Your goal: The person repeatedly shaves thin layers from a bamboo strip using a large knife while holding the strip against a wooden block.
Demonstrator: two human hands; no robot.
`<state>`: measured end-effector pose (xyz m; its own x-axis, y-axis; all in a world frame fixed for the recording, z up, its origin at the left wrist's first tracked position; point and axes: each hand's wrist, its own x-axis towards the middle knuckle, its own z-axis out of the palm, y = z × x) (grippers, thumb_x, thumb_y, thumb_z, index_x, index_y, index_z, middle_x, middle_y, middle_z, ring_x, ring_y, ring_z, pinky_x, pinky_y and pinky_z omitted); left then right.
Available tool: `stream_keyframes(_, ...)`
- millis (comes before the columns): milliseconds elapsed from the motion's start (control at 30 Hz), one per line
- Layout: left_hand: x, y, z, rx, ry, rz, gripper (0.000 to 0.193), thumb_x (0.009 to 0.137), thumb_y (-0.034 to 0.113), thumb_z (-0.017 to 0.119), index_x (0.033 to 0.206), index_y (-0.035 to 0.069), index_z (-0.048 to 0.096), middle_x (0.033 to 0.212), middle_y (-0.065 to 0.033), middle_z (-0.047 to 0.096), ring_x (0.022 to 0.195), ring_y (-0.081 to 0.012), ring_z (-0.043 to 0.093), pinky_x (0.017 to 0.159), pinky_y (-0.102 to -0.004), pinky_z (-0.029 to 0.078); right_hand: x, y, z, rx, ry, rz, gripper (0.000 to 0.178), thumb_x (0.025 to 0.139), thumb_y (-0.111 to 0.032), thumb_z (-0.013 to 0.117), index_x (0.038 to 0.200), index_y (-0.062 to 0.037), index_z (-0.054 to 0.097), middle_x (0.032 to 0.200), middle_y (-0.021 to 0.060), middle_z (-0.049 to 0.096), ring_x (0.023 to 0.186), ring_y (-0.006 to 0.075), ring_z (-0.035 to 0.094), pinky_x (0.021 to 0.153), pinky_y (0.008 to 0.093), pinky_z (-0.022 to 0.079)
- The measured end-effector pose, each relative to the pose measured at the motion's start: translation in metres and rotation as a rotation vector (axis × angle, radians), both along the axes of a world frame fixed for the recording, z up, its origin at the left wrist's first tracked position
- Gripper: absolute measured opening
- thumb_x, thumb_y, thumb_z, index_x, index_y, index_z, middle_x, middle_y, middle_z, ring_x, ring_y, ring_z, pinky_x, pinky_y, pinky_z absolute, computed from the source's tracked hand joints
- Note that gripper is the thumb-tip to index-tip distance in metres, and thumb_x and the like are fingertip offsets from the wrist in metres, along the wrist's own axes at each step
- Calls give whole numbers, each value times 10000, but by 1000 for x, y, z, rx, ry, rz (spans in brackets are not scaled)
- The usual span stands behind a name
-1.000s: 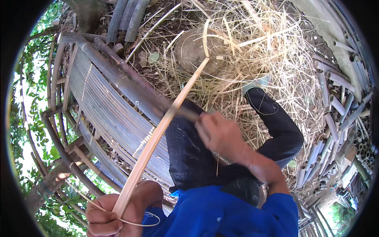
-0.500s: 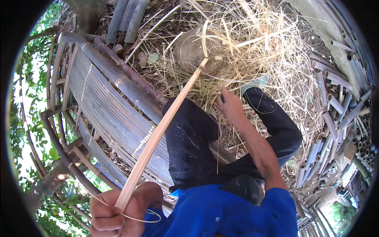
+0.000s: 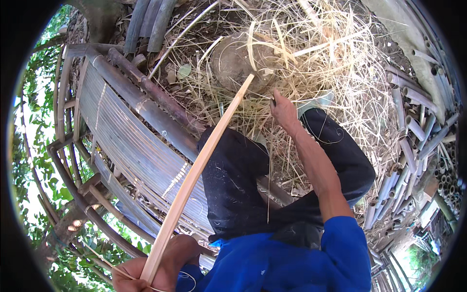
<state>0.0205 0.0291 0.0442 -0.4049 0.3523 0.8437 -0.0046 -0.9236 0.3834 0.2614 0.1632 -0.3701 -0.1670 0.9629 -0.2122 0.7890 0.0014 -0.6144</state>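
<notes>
My left hand, low at the left, is closed round the near end of a long pale split-bamboo strip. The strip slants up and away across my left knee. Its narrow far tip reaches the near side of a round brown block on the ground. A thin pale strand curls about my left fingers. My right hand is closed beyond my knees, right of the strip's tip and apart from it. A small dark piece shows at its fingers; the rest is hidden, so its kind is unclear.
Curly bamboo shavings cover the ground ahead and to the right. A slatted bamboo bench stands at my left. Cut bamboo poles are stacked along the right, and several thick ones lie at the far left.
My left hand has drawn down toward me, and the bamboo strip has slid slightly back with it. My right hand has moved a little farther away, closer to the block.
</notes>
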Motion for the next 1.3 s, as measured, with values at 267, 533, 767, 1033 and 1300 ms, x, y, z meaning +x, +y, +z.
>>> stream_keyframes(267, 1, -29, 33, -100, -113, 254, 374, 1030, 303, 487, 702, 153, 388, 574, 50, 325, 454, -71, 341, 493, -253, 260, -19, -48, 118, -126, 143, 41, 248, 942, -213, 613, 1035, -17, 493, 766, 260, 644, 740, 484, 642, 687, 564, 496)
stream_keyframes(533, 10, -52, 45, -163, -96, 208, 492, 1070, 502, 411, 742, 135, 413, 596, 26, 324, 446, -94, 263, 464, -275, 199, -50, -143, 333, 334, 361, 462, 142, 880, -127, 673, 914, -67, 548, 704, 36, 489, 615, 197, 595, 497, 359, 540)
stream_keyframes(767, 14, -55, 38, -112, -97, 72, 492, 1067, 497, 421, 726, 147, 368, 575, 27, 290, 432, -96, 230, 453, -279, 162, -56, -143, 298, 204, 337, 285, 187, 916, -169, 699, 928, -34, 571, 789, 147, 597, 668, 318, 638, 546, 396, 546)
stream_keyframes(1033, 4, -48, 30, -95, -128, -1, 474, 1049, 491, 470, 737, 141, 401, 574, 42, 290, 439, -82, 220, 447, -264, 170, -46, -103, 236, 168, 304, 282, 148, 938, -155, 656, 949, -43, 559, 820, 192, 631, 657, 386, 646, 568, 453, 532)
stream_keyframes(1300, -2, -21, 26, -121, -147, -97, 428, 1010, 411, 549, 707, 140, 416, 546, 66, 297, 435, -70, 245, 432, -252, 190, -30, -42, 147, 90, 121, 163, 189, 951, -233, 641, 1014, -74, 562, 780, 173, 626, 640, 375, 653, 555, 474, 525)
